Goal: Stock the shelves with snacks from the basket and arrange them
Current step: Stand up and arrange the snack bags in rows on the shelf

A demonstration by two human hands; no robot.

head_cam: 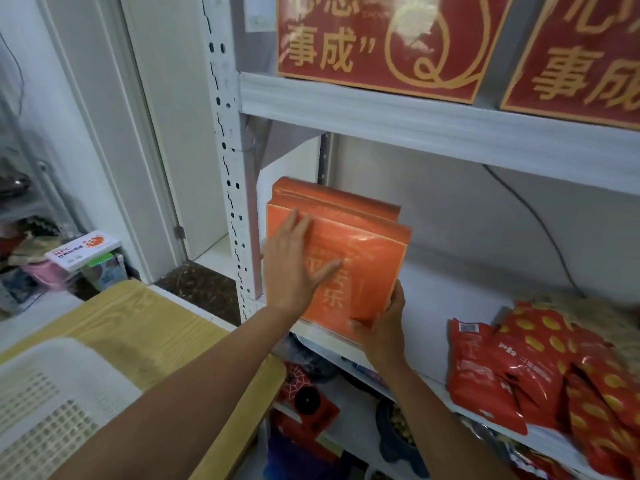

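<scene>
Orange and shiny, two flat boxes stand up at the left end of the white metal shelf [450, 306], right by the white metal post with holes [232, 202].

Seen from the head camera, the front orange flat box [367, 258] leans on the back orange flat box [332, 199], and its bottom sits at the front edge of the shelf. The left hand [294, 268] lies flat on the front box's face with its fingers straight and spread. It presses and does not grab. The right hand [384, 327] holds the bottom right corner of the same box, with its thumb on the face and its fingers curled under.

The box looks stiff, with hard corners, so I think it will not bend or squash. The clear wrap looks smooth, so it may slip. It seems best to hold it by the edges or a corner, with a flat hand to steady it. It does not look heavy, but I cannot be sure.

Red crinkly snack bags with yellow dots [540, 368] lie in a loose pile near the shelf's front edge on the right. They look soft and light.

A white plastic basket [52, 393] sits on a yellow wooden table [138, 317] at the lower left. Big red boxes with gold writing [346, 46] stand on the shelf above.
</scene>
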